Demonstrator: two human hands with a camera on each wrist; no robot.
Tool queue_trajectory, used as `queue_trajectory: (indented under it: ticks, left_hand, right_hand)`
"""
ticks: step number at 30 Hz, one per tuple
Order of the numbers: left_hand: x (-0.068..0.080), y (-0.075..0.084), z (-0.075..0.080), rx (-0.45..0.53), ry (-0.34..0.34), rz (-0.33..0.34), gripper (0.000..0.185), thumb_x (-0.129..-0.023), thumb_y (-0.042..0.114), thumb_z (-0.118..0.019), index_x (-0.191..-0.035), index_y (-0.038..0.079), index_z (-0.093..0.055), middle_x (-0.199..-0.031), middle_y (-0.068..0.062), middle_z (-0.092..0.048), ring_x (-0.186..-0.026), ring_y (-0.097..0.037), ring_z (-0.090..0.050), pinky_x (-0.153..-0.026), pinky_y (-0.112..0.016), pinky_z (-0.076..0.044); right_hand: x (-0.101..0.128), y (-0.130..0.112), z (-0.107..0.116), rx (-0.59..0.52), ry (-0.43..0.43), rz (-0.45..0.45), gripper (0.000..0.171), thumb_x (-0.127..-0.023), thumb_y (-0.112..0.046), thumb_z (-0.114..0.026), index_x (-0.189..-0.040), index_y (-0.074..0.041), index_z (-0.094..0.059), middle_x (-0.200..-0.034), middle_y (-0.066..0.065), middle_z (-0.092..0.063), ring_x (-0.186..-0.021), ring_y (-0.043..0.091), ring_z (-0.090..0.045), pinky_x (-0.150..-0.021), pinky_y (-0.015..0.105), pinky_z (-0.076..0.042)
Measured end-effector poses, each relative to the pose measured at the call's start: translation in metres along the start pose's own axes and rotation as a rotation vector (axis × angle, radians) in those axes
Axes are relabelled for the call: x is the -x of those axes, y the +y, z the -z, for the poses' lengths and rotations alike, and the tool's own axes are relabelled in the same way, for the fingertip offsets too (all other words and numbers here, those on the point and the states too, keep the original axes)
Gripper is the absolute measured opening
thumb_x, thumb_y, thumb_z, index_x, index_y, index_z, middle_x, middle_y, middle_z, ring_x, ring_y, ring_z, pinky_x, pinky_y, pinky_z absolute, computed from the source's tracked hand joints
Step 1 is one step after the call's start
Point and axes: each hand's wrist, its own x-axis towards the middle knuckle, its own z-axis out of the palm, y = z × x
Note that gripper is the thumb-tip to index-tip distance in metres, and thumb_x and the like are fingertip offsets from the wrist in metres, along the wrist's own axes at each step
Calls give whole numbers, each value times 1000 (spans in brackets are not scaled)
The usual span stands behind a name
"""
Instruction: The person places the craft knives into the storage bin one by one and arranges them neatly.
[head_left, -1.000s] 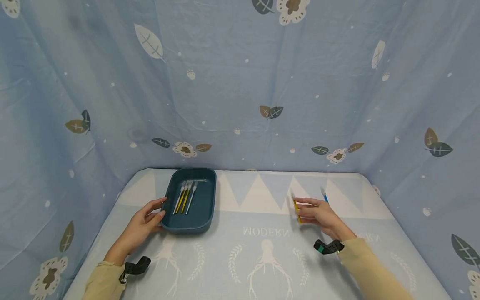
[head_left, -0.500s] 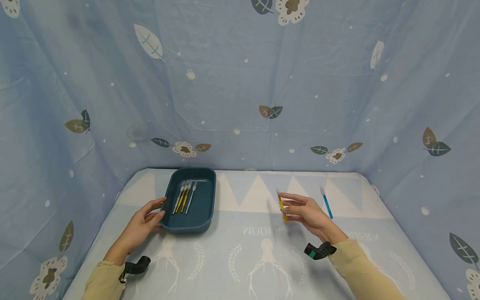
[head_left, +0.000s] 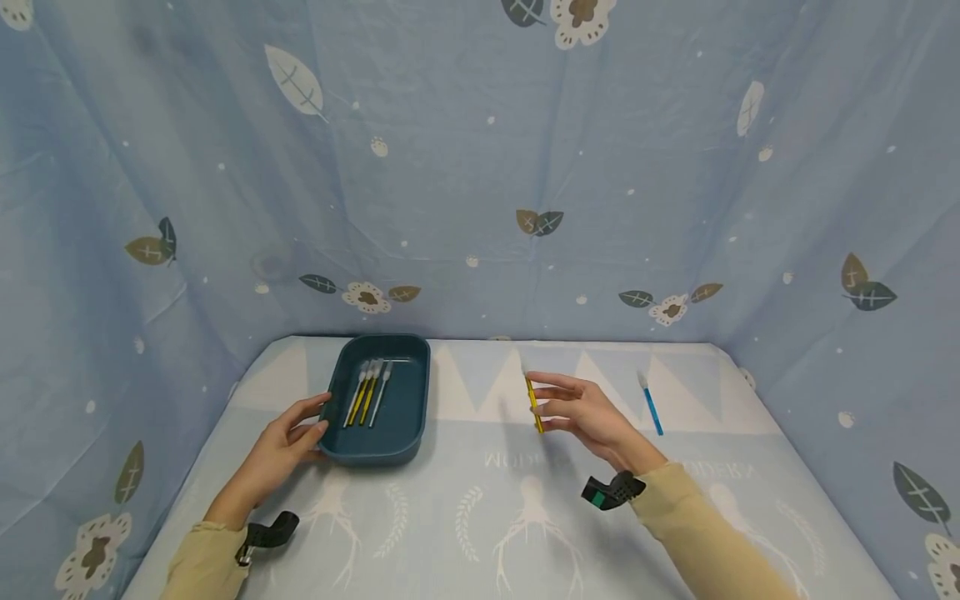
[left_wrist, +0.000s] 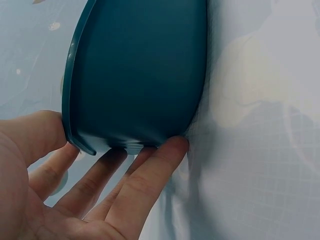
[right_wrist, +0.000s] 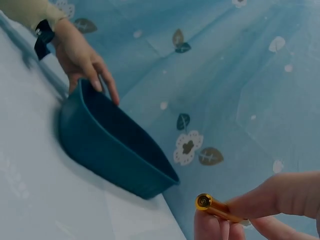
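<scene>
At the left, my left hand (head_left: 281, 446) holds the near left side of a dark teal plastic bin (head_left: 405, 404). In the left wrist view its thumb lies at the rim and its fingers spread over the outer wall of the bin (left_wrist: 140, 65). My right hand (head_left: 588, 414) pinches a gold metal craft knife (head_left: 533, 404) with a translucent cap, cap end pointing away. The right wrist view shows the round butt of the gold craft knife (right_wrist: 220, 210) between thumb and fingers. Inside the bin, several gold and silver capped craft knives (head_left: 366, 398) lie side by side.
A blue capped craft knife (head_left: 652, 408) lies on the table at the right, beyond my right hand. The pale patterned tablecloth (head_left: 450, 450) runs back to a blue printed curtain (head_left: 465, 167), which encloses the back and both sides.
My right hand has carried the gold craft knife leftwards toward the bin, uncovering the blue craft knife behind it. My left hand has stayed on the bin.
</scene>
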Motion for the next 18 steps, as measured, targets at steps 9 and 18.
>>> queue_trajectory:
  ticks: [9,18]
  left_hand:
    - [0,-4,0,-1,-1,-2,61,-117,17,-58,-171,4,-32,-166,-34,-35,-137,-54,-56,-87,-42,-65]
    - [0,-1,-1,-1,2,-3,61,-117,17,-58,-170,3,-33,-165,-34,-35,-136,-55,-56,-86,-42,-65]
  right_hand:
    - [-16,-11,-29,-50,-37,29,64,-99,2,-72,-160,-3,-55,-148,22,-57,-110,27,-71,-92,43,-62]
    - [-35,-15,-62,-103,-56,23,62,-98,2,-73,-158,-5,-59,-142,21,-59,-112,31,-70,-93,42,-61]
